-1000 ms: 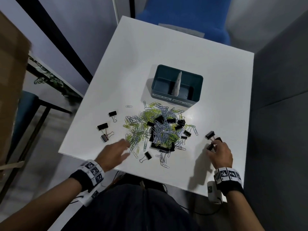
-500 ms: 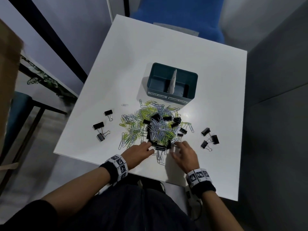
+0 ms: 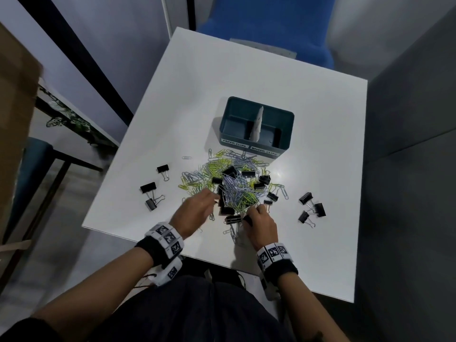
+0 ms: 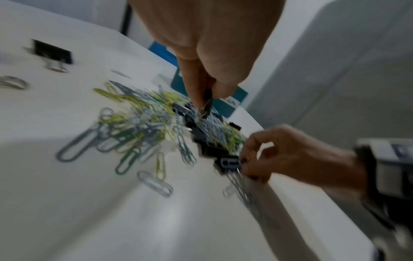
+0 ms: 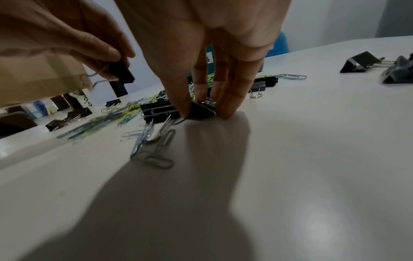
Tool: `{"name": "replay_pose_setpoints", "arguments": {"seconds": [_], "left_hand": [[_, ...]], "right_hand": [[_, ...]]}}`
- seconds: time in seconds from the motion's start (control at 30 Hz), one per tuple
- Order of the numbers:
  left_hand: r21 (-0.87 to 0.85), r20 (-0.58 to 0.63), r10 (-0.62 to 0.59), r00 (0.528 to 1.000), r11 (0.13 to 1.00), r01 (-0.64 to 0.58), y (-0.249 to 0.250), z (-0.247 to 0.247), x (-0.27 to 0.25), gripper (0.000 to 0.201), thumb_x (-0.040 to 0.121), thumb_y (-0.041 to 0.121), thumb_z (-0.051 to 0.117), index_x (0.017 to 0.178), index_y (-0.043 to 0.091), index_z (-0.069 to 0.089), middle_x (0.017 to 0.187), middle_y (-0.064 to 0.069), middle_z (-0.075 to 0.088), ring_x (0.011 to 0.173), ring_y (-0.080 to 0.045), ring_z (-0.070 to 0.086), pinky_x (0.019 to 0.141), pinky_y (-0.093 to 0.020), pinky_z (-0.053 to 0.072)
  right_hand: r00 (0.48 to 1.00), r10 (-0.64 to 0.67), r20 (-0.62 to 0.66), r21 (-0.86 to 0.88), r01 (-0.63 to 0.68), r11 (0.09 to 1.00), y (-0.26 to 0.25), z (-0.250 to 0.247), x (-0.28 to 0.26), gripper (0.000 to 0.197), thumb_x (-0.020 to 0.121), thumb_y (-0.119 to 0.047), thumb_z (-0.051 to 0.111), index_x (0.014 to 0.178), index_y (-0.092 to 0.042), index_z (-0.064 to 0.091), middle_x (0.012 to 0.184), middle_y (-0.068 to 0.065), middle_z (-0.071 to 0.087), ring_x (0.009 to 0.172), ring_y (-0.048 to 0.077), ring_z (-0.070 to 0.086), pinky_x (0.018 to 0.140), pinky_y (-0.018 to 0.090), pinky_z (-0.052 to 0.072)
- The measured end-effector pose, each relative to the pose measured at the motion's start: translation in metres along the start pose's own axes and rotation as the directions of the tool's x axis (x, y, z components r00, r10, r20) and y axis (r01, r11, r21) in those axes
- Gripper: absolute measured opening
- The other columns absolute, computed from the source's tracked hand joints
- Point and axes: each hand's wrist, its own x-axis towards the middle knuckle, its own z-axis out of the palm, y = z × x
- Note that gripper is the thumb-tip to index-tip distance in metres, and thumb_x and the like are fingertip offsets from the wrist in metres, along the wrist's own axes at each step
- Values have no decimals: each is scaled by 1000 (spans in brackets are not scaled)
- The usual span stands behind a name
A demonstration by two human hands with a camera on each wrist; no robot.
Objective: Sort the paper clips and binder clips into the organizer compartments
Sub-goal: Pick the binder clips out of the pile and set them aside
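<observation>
Now right hand [image 5: 201, 58] pinches binder clip [image 5: 201, 112].

Smooth white table [image 3: 308, 134] with a faint sheen; matt teal plastic organizer [image 3: 287, 117]; black metal binder clips [image 3: 312, 207] on wire handles; glossy coated wire paper clips [image 3: 217, 166].

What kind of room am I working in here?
Probably an office or meeting room: a small white square table, a blue upholstered chair behind it, and a teal plastic organizer labelled for paper clips and binder clips.
</observation>
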Motion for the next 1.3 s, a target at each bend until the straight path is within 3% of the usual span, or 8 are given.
{"name": "replay_pose_setpoints", "arguments": {"seconds": [0.2, 0.33, 0.47, 0.6, 0.73, 0.87, 1.03, 1.3], "left_hand": [[-101, -262, -342, 903, 940, 326, -68, -51, 6, 17, 88, 1, 59, 102, 8, 67, 94, -10, 62, 79, -28, 62, 75, -39, 53], [-98, -256, -538, 803, 841, 533, -118, -66, 2, 19, 86, 2, 57, 94, 17, 66, 92, -9, 62, 77, -29, 64, 76, -39, 52], [-118, -229, -565, 793, 825, 553, -131, -67, -4, 21, 87, -1, 54, 95, 13, 68, 93, -11, 63, 75, -29, 63, 75, -36, 50], [-99, -228, -556, 799, 830, 549, -131, -69, -7, 22, 87, 0, 55, 98, 15, 67, 95, -10, 61, 77, -28, 63, 75, -36, 49], [42, -162, -606, 778, 784, 619, -127, -70, -10, 21, 88, 11, 57, 103, 24, 63, 105, -5, 59, 89, -27, 62, 77, -41, 50], [175, -149, -563, 813, 794, 582, -115, -71, -11, 24, 87, 12, 57, 109, 20, 61, 109, -6, 55, 107, -28, 49, 73, -45, 47], [262, -114, -303, 946, 909, 323, -83, -60, 6, 21, 85, 8, 60, 105, 12, 63, 105, -8, 57, 102, -29, 48, 64, -42, 50], [253, 55, -21, 998, 968, 6, -22, -23, 69, 20, 88, 10, 58, 108, 11, 60, 107, -6, 61, 96, -20, 51, 72, -29, 49]], "right_hand": [[999, -42, -3, 145, 42, 989, 2, -13, -3, 21, 73, -26, 69, 87, -16, 57, 86, 0, 58, 68, 22, 55, 56, 27, 40], [993, 114, -29, 436, -90, 896, 18, -31, -4, 16, 72, -16, 74, 86, -20, 68, 83, -8, 66, 76, 7, 62, 69, 16, 48], [965, 262, -4, 619, -203, 759, 55, -42, -5, 19, 75, -9, 75, 90, -20, 73, 83, -6, 73, 78, 10, 69, 77, 23, 54], [938, 341, 56, 792, -250, 558, 75, -47, -5, 20, 79, 0, 72, 93, -14, 70, 75, 9, 69, 64, 18, 64, 62, 29, 53], [926, 358, 121, 869, -272, 412, 79, -53, -7, 22, 82, 9, 64, 97, -6, 69, 76, 12, 65, 70, 18, 64, 56, 25, 52], [913, 400, 79, 802, -297, 518, 91, -53, -8, 25, 83, 5, 65, 95, -15, 71, 80, 11, 69, 67, 18, 63, 55, 25, 50], [920, 389, -45, 460, -326, 826, 106, -62, -4, 23, 79, -6, 68, 99, -16, 74, 90, 8, 68, 85, 23, 64, 82, 27, 50], [954, 257, -155, 76, -248, 966, 103, -62, 10, 24, 79, -1, 64, 100, -10, 71, 103, 14, 66, 103, 34, 54, 85, 40, 48]]}}
